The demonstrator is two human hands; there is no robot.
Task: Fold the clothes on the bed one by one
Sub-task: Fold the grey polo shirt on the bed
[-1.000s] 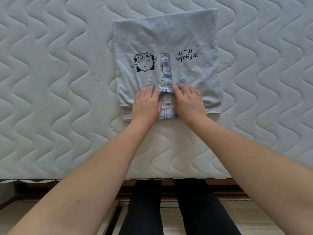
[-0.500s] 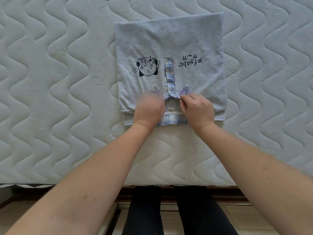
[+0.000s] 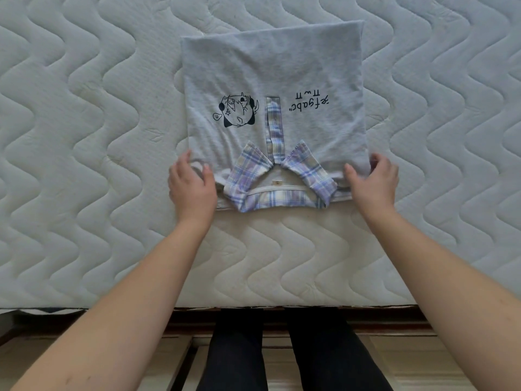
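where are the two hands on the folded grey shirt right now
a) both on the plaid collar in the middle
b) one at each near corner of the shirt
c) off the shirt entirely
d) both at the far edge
b: the left hand grips the near left corner of the folded light grey polo shirt and the right hand grips the near right corner, with the blue plaid collar uncovered between them.

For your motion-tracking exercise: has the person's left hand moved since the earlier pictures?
Yes. The left hand has moved outward from the plaid collar to the near left corner of the folded grey polo shirt, which it now grips.
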